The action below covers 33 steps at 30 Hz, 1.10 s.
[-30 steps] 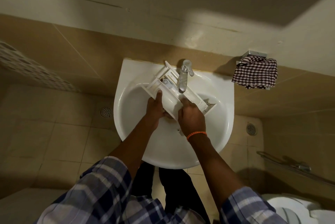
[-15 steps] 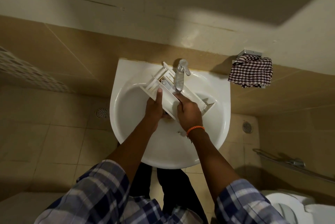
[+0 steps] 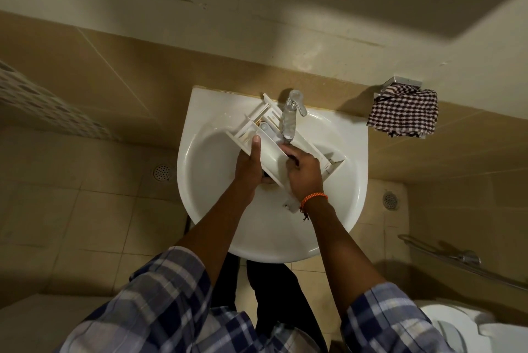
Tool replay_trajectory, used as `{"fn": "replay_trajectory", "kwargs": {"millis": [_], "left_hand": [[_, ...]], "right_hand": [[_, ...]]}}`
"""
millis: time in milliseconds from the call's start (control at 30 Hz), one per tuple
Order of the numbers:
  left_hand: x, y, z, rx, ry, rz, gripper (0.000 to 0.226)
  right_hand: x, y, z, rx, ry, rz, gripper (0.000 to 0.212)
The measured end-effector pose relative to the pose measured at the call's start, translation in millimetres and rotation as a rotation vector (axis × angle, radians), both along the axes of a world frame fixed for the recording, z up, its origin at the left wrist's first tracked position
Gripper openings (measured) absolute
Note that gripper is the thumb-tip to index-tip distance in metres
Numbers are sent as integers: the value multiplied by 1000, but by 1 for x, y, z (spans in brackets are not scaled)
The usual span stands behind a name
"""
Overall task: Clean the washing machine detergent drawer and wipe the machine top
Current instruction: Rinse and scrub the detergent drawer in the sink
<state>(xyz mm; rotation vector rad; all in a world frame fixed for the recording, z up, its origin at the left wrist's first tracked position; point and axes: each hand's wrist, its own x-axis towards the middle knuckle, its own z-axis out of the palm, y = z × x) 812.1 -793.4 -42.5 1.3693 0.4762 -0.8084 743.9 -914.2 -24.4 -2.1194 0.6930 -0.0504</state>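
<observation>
A white drawer [image 3: 270,149] lies slantwise across the basin of a white sink [image 3: 217,227], one end up near the back rim to the left of the tap [image 3: 290,118], the other end down toward the right side of the bowl. Its open compartments face up at the far end, and the tap spout hangs directly over its middle.

The left hand [image 3: 250,164] clasps the drawer's near long edge, thumb stretched up along the side wall, fingers curled under and out of sight. The right hand [image 3: 303,171] is curled over the drawer's middle just below the spout, fingers bent inward and pressed on the plastic; whether it grips anything small there cannot be told. An orange band [image 3: 313,199] circles that wrist. A small white piece [image 3: 291,205] shows in the bowl just beside the right wrist, toward the sink's front.

Both forearms reach in over the sink's front rim, with plaid sleeves [image 3: 160,295] rolled up above the elbows.

To the right of the sink, a checked cloth [image 3: 404,114] hangs on a wall holder. A floor drain [image 3: 162,172] sits left of the sink, and another is on the right. Part of a toilet [image 3: 457,327] shows far right of the sink's front.
</observation>
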Motion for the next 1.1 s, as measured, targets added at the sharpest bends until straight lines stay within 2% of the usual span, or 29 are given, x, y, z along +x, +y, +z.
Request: {"fn": "replay_trajectory", "kwargs": {"millis": [67,200,300,367,533,600,667,700,767,867,933,1033,1100], "left_hand": [[-1,0,-1,-2,-13,12,67],[-3,-4,5,-8,13,25,67],[-5,-7,7,-6,38,33,71],[-6,-7,7,-7,52,45,72],[-7,-5,8,-35,30,30,58],[-7,-5,8,-41,35,38,61],[-6,-5,8,-32,36,43,66],[-6,-5,8,-28,35,43,68],[-7,-6,9,-1,28,47,70],[-6,-6,9,39,-10,50,69],[-6,-3,10,15,3,47,65],[-5,-1,9,-36,33,45,74],[-5,1,9,-41,35,50,76]], "right_hand": [[3,1,6,92,-25,-198,42],[20,2,12,254,36,-376,40],[29,-6,15,326,55,-409,38],[29,-11,14,322,54,-349,37],[13,-3,16,185,119,9,56],[6,-4,20,-36,174,81,51],[1,1,26,-393,271,55,36],[0,7,27,-500,304,33,32],[4,23,23,-515,291,55,38],[16,33,16,-213,180,82,63],[17,26,14,-84,136,130,69],[3,12,13,-189,142,219,54],[0,7,13,-354,173,114,44]]}}
